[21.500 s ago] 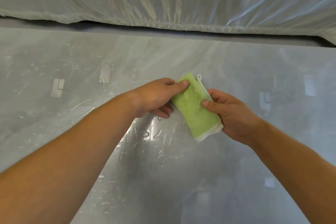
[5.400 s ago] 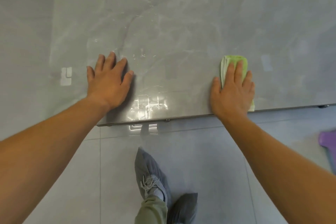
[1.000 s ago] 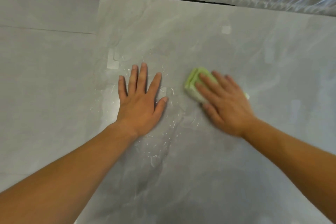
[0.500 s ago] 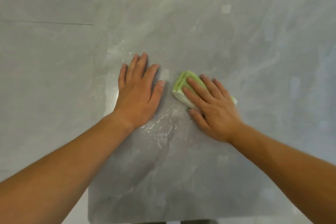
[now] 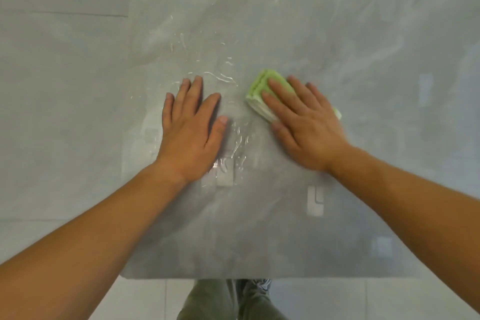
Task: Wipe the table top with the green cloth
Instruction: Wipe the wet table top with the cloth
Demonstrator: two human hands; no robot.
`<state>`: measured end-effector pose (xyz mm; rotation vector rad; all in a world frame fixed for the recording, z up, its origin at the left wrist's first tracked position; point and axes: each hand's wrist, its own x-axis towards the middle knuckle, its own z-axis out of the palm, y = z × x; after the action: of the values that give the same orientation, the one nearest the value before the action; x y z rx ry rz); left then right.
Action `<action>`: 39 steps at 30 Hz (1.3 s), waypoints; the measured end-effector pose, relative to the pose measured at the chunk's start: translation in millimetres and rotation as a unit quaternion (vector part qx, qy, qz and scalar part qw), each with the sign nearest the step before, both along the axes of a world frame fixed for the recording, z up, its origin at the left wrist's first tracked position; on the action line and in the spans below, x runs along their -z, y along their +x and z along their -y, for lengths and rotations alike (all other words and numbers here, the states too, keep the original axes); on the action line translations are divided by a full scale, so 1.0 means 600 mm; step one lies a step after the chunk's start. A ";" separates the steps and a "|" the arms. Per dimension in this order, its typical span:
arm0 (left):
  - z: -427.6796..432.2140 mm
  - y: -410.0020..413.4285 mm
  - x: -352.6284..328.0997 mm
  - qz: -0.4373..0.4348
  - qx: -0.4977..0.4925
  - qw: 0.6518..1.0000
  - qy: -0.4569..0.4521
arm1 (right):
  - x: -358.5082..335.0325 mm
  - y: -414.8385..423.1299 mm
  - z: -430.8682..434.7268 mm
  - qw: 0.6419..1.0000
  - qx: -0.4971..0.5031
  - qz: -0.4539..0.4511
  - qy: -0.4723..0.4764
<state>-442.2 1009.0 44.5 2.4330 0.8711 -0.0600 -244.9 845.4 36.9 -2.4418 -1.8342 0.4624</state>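
Observation:
The folded green cloth (image 5: pixel 259 86) lies flat on the glossy grey marble table top (image 5: pixel 337 34), near its middle. My right hand (image 5: pixel 304 122) presses down on the cloth with fingers spread, covering most of it; only its far left end and a small right corner show. My left hand (image 5: pixel 191 127) rests flat on the table to the left of the cloth, fingers apart, holding nothing. Streaks and drops of water (image 5: pixel 207 75) glisten on the surface around and between both hands.
The table's left edge (image 5: pixel 128 112) and near edge (image 5: pixel 259 278) border a pale grey tiled floor (image 5: pixel 57 86). My legs in olive trousers (image 5: pixel 228 301) stand just below the near edge.
My right hand has dragged the cloth toward me along the table. My left hand also slid nearer. The view tilted down, so the near table edge and my legs now show.

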 end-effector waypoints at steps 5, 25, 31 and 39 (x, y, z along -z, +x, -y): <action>0.025 -0.034 -0.014 -0.003 -0.003 1.000 0.022 | 0.000 0.018 -0.029 0.968 0.251 -0.016 0.013; 0.083 -0.138 0.003 -0.024 0.008 0.999 -0.038 | 0.002 -0.177 0.012 0.997 0.057 -0.019 0.041; 0.082 -0.134 0.008 -0.074 0.037 0.997 -0.002 | -0.005 -0.161 0.076 0.999 0.024 -0.022 0.008; 0.081 -0.187 -0.012 -0.021 0.062 0.998 0.027 | -0.006 -0.310 0.102 0.994 0.102 -0.022 0.022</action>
<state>-554.7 960.4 52.0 2.5419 0.7482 -0.1359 -430.7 783.9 40.6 -2.5326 -1.5389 0.4516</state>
